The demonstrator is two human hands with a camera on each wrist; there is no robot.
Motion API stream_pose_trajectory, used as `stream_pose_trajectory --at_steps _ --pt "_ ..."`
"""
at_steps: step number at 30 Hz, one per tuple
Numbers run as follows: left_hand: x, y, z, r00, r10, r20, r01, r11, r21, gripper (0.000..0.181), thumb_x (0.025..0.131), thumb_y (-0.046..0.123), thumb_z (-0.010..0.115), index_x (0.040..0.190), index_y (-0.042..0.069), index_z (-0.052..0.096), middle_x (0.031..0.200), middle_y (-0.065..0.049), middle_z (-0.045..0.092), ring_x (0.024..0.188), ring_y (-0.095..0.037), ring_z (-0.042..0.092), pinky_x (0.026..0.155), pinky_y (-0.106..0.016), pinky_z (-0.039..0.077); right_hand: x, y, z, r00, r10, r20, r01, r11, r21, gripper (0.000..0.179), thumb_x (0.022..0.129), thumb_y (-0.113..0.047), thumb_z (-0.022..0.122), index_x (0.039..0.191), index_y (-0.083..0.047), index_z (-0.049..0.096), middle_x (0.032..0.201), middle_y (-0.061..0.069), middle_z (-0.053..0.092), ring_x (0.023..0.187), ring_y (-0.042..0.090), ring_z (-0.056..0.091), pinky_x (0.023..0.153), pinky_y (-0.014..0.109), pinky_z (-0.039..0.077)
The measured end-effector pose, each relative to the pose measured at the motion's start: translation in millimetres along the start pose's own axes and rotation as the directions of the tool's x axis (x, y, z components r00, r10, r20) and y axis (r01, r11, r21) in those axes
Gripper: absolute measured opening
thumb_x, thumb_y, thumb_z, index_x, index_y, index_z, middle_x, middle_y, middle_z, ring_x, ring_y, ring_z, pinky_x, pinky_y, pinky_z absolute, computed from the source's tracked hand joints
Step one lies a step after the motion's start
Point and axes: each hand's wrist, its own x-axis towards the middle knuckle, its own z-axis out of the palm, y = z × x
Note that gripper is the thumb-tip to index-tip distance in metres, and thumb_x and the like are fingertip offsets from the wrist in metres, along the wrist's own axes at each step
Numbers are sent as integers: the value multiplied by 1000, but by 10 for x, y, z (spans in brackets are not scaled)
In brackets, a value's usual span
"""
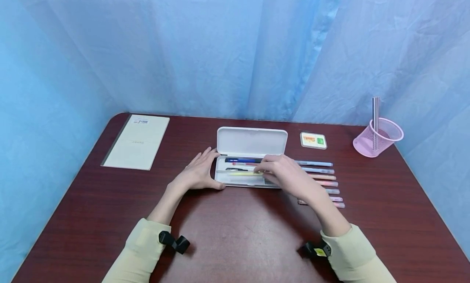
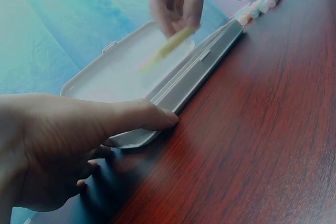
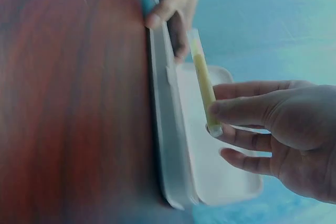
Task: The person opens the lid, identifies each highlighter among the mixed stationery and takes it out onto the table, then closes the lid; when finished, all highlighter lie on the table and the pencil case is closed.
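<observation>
A white pencil case (image 1: pixel 251 141) lies with its lid back, and a dark blue pen (image 1: pixel 238 160), a red-tipped pen and a black pen (image 1: pixel 236 169) show inside. At its left end my left hand (image 1: pixel 198 171) holds the case, thumb on the front corner and fingers toward the back. Over the tray, my right hand (image 1: pixel 285 173) pinches a yellow highlighter (image 3: pixel 203 85) near one end between thumb and fingers. The highlighter's clear end points toward the left hand. My right hand hides the case's right part in the head view.
Several pastel pens (image 1: pixel 323 171) lie in a row just right of the case. Behind them is a small flat case with orange and green labels (image 1: pixel 313 140). A pink mesh cup (image 1: pixel 380 138) with striped sticks stands far right; a notebook (image 1: pixel 137 142) lies back left.
</observation>
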Motion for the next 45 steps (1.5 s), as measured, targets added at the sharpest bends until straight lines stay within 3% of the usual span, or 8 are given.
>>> stream_pose_trajectory --at_steps 8,15,24,27,31,40,45 --pt "-1 8 -4 1000 5 4 -5 1000 -2 103 73 46 86 155 9 36 171 -13 25 163 -29 13 134 -48 13 -485 323 -201 998 -26 -51 28 999 37 29 85 -2 80 109 -19 79 95 -8 70 79 1 61 70 22 53" --pt "-3 -6 -14 1000 4 4 -4 1000 -10 103 73 46 86 155 9 36 172 -12 24 163 -28 12 135 -47 12 -948 550 -310 992 -46 -116 52 998 44 37 78 3 83 105 -22 78 100 -12 71 79 -2 60 71 11 46" --pt "14 -15 -15 1000 15 1 -15 1000 -1 104 73 46 86 155 8 36 171 -14 25 163 -31 13 134 -49 13 -1345 707 -428 997 3 -78 3 996 84 49 70 8 86 104 -27 78 101 -17 72 97 -1 65 84 2 46" --pt "17 -21 -11 1000 10 6 -10 1000 2 103 73 46 86 155 9 36 171 -14 25 163 -30 12 135 -48 12 -1431 756 -462 999 9 -47 -2 991 130 48 72 7 86 104 -29 77 101 -18 73 100 -4 65 89 1 45" --pt "7 -20 -16 1000 4 9 -4 1000 0 103 73 45 86 156 9 35 171 -14 25 163 -30 12 135 -48 12 -1490 813 -496 1000 -6 5 5 982 188 46 75 5 84 103 -30 77 99 -18 71 92 -4 65 83 5 47" --pt "6 -16 -10 1000 4 0 -4 1000 -9 102 73 45 85 155 8 36 171 -14 25 163 -30 13 135 -48 13 -1535 878 -494 990 25 139 -53 977 206 45 78 2 83 103 -35 75 100 -20 70 90 -4 64 76 11 52" --pt "0 -8 -5 1000 4 -1 -4 1000 -10 102 73 45 86 155 8 37 171 -14 25 163 -30 13 134 -48 13 -1558 880 -491 986 36 161 -70 975 211 44 79 1 83 103 -35 76 99 -21 69 89 -4 63 73 15 53"
